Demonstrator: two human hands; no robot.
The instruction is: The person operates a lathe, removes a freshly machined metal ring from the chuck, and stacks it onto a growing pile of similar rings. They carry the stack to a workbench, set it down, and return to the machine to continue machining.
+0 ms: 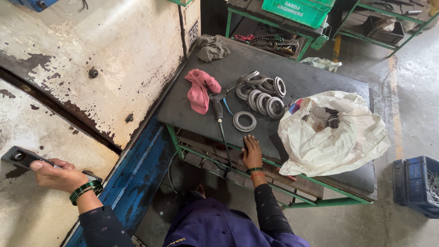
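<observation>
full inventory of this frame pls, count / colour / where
metal rings: about ten, grey, loose pile mid-table, one lying flat nearest the table's front edge
pink cloth: 1, pink, table left of the rings
grey cloth: 1, grey, far left corner of table
air gun with hose: 1, black, between pink cloth and rings
white sack: 1, white, open, right side of table
table: 1, dark top, green frame
machine panel: 1, cream, chipped paint, left
green crate: 1, green, far rack
blue crate: 1, blue, floor at right
left hand: on a dark handle, green bangles
right hand: flat on the table edge
</observation>
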